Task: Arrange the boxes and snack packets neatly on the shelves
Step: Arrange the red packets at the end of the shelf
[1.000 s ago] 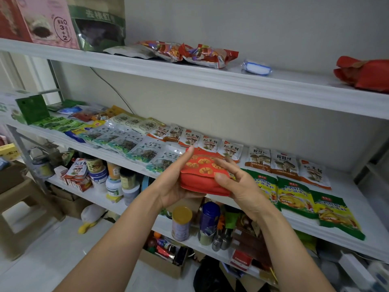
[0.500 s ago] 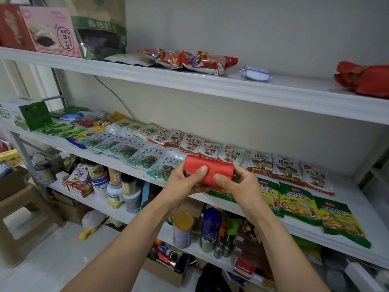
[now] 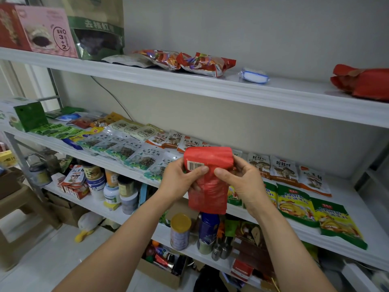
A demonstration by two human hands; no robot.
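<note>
Both hands meet in front of the middle shelf; the left hand (image 3: 181, 181) and the right hand (image 3: 244, 182) each pinch the red snack packet (image 3: 208, 175) between thumb and curled fingers, so it hangs upright with its barcode side toward the camera, off every shelf; the step in hand looks like picking up and orienting one packet, with placing not yet done. The next move probably calls for turning the printed face up and laying it flat, square with its neighbours; any free slot is hidden by the hands.

Below them, jars and a gold-lidded can (image 3: 180, 230) crowd the lower shelf. Just behind the packet, the middle shelf (image 3: 357, 209) carries flat rows: green-and-yellow seasoning packets (image 3: 294, 204) in front, mushroom snack packets (image 3: 283, 170) behind. Farther up, the upper shelf (image 3: 210, 87) holds a pink box (image 3: 46, 32), a green pouch (image 3: 96, 32) and loose candy bags (image 3: 195, 62); a plain pale wall backs everything.
</note>
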